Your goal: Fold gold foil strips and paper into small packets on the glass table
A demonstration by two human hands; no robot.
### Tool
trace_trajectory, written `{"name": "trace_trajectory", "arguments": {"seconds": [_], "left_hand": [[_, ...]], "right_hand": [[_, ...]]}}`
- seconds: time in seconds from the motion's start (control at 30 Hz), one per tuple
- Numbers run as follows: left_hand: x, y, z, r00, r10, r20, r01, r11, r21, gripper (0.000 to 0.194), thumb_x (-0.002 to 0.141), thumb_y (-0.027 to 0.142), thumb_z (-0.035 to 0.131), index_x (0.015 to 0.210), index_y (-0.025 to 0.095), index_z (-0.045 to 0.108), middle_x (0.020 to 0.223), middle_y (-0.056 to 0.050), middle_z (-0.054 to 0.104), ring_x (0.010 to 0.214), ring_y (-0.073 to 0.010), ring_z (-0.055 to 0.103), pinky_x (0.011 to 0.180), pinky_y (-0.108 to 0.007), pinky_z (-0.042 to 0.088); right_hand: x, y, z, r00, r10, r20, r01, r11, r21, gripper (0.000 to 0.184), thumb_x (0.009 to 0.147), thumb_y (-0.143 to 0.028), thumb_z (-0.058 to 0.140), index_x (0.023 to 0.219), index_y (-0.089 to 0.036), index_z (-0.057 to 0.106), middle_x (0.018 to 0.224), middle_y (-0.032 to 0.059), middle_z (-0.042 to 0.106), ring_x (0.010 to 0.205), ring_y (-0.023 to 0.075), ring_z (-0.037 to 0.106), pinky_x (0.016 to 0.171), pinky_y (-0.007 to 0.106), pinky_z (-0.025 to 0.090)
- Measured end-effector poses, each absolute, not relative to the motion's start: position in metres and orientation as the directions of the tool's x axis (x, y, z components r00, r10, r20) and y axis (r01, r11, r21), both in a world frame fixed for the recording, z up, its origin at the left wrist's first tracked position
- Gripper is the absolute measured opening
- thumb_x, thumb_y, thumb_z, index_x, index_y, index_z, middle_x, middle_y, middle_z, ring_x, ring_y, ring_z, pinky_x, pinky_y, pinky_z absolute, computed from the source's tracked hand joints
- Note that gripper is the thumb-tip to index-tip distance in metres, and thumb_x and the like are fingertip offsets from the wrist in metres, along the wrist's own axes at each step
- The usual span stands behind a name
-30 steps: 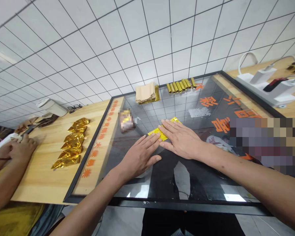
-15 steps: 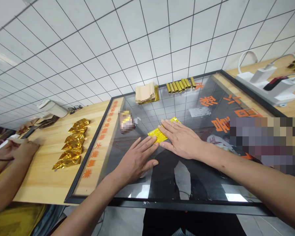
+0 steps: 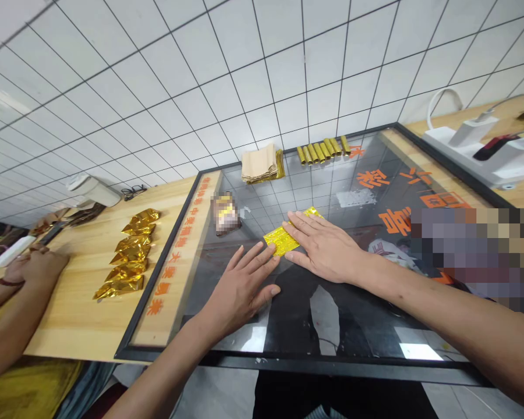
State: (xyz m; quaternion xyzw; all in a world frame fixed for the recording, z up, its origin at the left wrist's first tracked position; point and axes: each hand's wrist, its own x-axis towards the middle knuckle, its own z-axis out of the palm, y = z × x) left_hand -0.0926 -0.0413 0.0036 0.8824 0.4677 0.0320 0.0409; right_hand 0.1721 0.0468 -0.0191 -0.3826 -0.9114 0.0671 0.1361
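Gold foil sheet (image 3: pixel 282 240) is seen from the head camera, laid flat on the glass tabletop (image 3: pixel 297 362), which is printed with orange characters. The right hand (image 3: pixel 325 247) is spread palm-down over the foil's right end, covering part of it. The left hand (image 3: pixel 240 285) is held flat with fingers splayed, its fingertips (image 3: pixel 262 251) just beside the foil's lower edge. The hands are apart but close together at the foil, and nothing is gripped. Left of the foil, a row of folded gold foil packets (image 3: pixel 124 256) is laid on a wooden board (image 3: pixel 70 314), and a co-worker's hands (image 3: pixel 35 267) are seen further left. Beyond the foil, a stack of tan paper (image 3: pixel 258 164) and a line of gold foil rolls (image 3: pixel 322 148) are placed. A pixelated packet (image 3: pixel 224 214) is set to its upper left, and a white power strip (image 3: pixel 475 145) is seen far to its upper right.
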Motion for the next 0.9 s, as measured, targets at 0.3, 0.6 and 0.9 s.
{"name": "trace_trajectory", "arguments": {"seconds": [0.3, 0.6, 0.9], "left_hand": [[-0.088, -0.046, 0.008, 0.552, 0.833, 0.028, 0.831, -0.553, 0.070, 0.053, 0.113, 0.052, 0.044, 0.155, 0.022, 0.058, 0.170, -0.010, 0.050, 0.163, -0.0315, 0.037, 0.132, -0.064, 0.032], [-0.077, -0.040, 0.010, 0.559, 0.798, 0.225, 0.800, -0.590, 0.107, 0.046, 0.112, 0.043, 0.049, 0.147, 0.015, 0.059, 0.159, -0.019, 0.058, 0.157, -0.0302, 0.047, 0.133, -0.054, 0.037], [-0.052, -0.006, 0.002, 0.652, 0.748, 0.123, 0.736, -0.664, 0.136, 0.081, 0.112, 0.062, 0.036, 0.174, 0.014, 0.015, 0.180, -0.022, 0.023, 0.169, -0.0319, 0.020, 0.135, -0.057, 0.029]], "right_hand": [[0.171, 0.046, -0.016, -0.680, 0.714, 0.167, 0.687, 0.700, -0.195, 0.081, 0.110, -0.066, 0.037, 0.167, -0.008, 0.044, 0.177, 0.0188, 0.030, 0.165, 0.0335, 0.031, 0.135, 0.054, 0.026], [0.171, 0.047, -0.019, -0.675, 0.709, 0.203, 0.672, 0.705, -0.228, 0.080, 0.110, -0.066, 0.039, 0.166, -0.010, 0.047, 0.176, 0.0190, 0.032, 0.164, 0.0329, 0.032, 0.136, 0.054, 0.025], [0.171, 0.048, -0.018, -0.688, 0.705, 0.172, 0.674, 0.708, -0.209, 0.078, 0.111, -0.059, 0.038, 0.164, -0.003, 0.047, 0.176, 0.0228, 0.030, 0.164, 0.0353, 0.031, 0.136, 0.055, 0.025]]}}
